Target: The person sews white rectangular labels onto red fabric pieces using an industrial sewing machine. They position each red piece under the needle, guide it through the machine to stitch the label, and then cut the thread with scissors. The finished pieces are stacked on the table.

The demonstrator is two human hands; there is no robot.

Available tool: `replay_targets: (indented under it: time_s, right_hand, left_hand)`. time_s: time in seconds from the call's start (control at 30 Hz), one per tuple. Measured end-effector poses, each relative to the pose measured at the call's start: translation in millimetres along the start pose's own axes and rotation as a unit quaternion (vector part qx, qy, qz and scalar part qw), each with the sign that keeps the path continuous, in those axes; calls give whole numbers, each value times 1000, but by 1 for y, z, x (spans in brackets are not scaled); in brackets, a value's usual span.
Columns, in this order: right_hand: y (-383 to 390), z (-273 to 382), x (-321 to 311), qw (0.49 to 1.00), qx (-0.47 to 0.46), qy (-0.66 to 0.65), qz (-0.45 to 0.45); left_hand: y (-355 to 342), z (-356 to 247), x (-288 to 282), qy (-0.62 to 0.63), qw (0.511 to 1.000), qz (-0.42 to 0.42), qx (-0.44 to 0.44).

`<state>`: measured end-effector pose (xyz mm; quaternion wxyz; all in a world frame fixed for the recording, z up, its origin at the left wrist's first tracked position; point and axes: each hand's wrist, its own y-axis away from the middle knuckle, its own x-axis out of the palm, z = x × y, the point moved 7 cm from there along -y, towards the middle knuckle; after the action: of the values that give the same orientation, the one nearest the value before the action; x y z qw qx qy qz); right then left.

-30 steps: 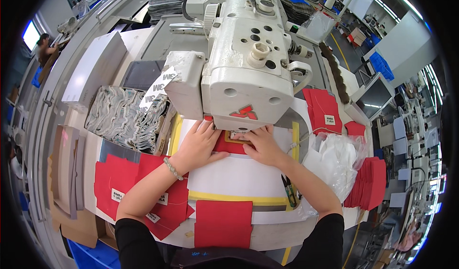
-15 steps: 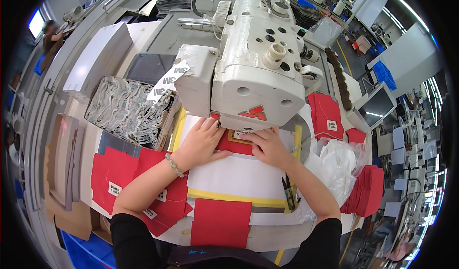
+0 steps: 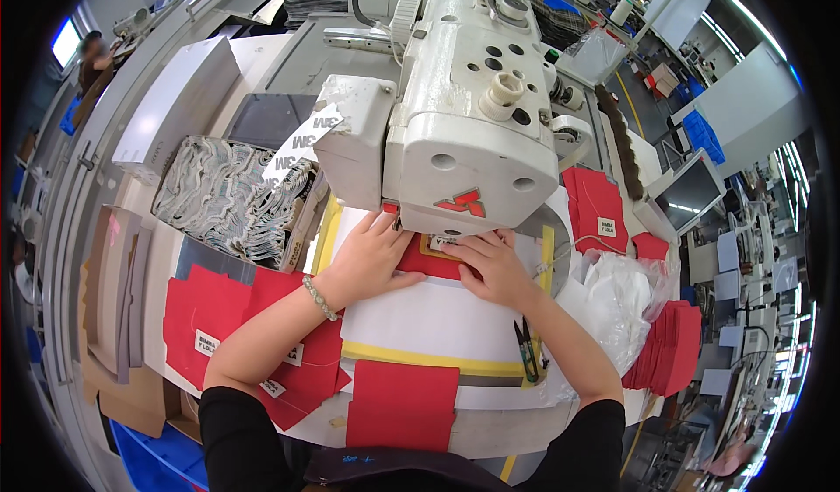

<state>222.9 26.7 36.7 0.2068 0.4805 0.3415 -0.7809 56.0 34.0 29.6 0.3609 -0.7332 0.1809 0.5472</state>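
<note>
Under the head of a white sewing machine [image 3: 472,161] lies a red fabric piece [image 3: 430,266] with a small pale label [image 3: 440,242] on it. My left hand [image 3: 368,260] lies flat on the left side of the fabric, fingers stretched toward the machine and thumb apart. On the right, my right hand [image 3: 492,269] rests its fingertips at the label's edge, its fingers slightly bent. Neither hand grips anything visible. Beneath the fabric is a white sheet with yellow borders [image 3: 437,361]. The machine head hides the needle area.
Labelled red pieces [image 3: 206,308] lie left, a plain red piece [image 3: 402,404] in front, and a red stack [image 3: 669,348] right. Dark-handled thread snips [image 3: 526,350] lie by my right forearm. A box of folded strips [image 3: 232,199] stands left, a clear plastic bag [image 3: 612,304] right.
Both hands keep nearly the same place on the red fabric and label. The whole view has shifted very slightly; nothing has been picked up or let go.
</note>
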Motion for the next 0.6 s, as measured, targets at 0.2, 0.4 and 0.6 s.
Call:
replay_targets:
  time_s: [0.2,0.4,0.6]
  right_hand:
    - [2,-2,4,1000,6,11,9]
    - [2,-1,5,1000,9,10,10]
    - [6,-1,6,1000,8,6,14]
  left_hand:
    - [1,1,2,10,1000,5,-6]
    - [0,1,1,28,999,11,-13]
    - [-1,-2,-1,13,1000,0,-5]
